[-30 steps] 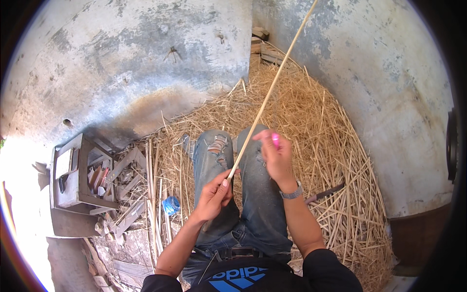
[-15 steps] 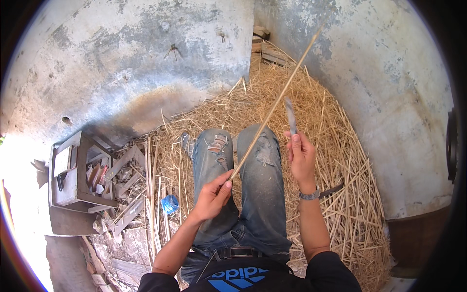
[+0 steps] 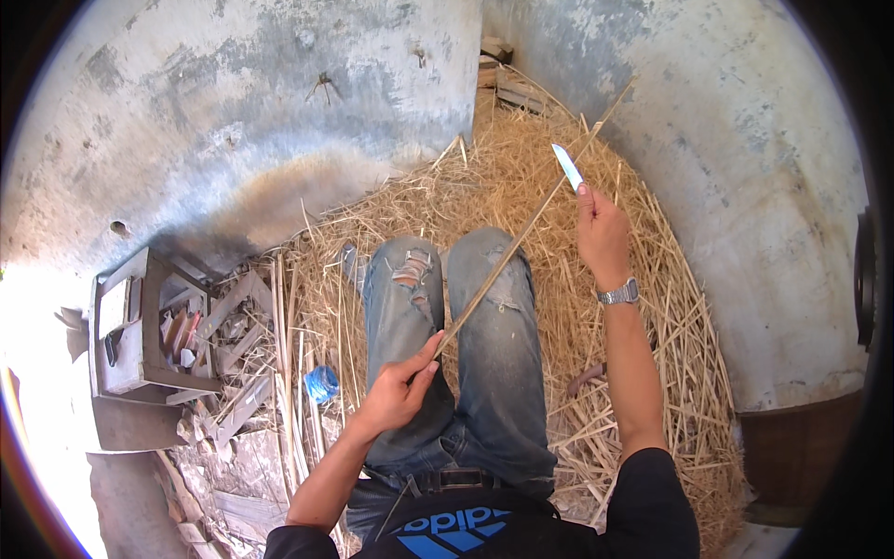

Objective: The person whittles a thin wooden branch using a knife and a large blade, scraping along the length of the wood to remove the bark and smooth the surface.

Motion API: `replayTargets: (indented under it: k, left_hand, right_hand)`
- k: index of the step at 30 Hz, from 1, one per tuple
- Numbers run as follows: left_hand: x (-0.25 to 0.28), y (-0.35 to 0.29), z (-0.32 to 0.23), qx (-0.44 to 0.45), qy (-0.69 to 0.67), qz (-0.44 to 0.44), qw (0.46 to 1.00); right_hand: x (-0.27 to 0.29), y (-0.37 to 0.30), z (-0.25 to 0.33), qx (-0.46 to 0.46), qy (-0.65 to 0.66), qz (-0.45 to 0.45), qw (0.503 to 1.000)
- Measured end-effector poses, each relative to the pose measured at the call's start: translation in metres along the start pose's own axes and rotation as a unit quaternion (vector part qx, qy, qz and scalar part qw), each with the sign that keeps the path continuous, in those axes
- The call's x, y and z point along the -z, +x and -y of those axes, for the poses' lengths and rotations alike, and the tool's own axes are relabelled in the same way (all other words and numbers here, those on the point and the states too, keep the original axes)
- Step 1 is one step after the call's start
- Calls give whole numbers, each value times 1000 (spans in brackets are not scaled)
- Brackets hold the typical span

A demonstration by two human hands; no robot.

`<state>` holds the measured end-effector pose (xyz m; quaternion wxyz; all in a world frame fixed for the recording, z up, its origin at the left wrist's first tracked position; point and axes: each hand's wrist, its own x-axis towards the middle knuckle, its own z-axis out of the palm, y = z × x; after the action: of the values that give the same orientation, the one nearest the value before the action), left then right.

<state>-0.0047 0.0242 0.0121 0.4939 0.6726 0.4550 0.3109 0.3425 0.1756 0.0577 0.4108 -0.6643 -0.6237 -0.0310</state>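
Note:
My left hand [image 3: 400,387] is closed around the near end of a long, thin bamboo strip [image 3: 503,263] above my lap. The strip slants up and away to the right, over my right knee toward the wall. In my closed right hand [image 3: 603,235] is a knife [image 3: 567,168], its bright blade pointing up and to the left. The blade crosses the strip in this view, toward the strip's far end; whether they touch I cannot tell. My fingers hide the knife's handle.
Straw-like shavings and strips [image 3: 652,391] cover the floor around my legs. To the left stand a wooden box-like stool [image 3: 149,373] with scraps beside it and a roll of blue twine [image 3: 321,383]. Worn plaster walls [image 3: 372,102] enclose the corner ahead and right.
My right hand has moved forward and slightly right with the knife, and its blade now crosses the strip. The strip's far end has dipped lower; my left hand stays nearly in place.

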Motion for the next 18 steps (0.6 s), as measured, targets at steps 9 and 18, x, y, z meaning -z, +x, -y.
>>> replayTargets:
  k: [9,18]
  left_hand:
    - [-4,-4,11,-22,-14,-27,999]
    - [-13,-3,4,26,-31,-32,999]
  right_hand:
    - [-15,-22,7,15,62,69,996]
    - [-16,-49,31,23,130,106,985]
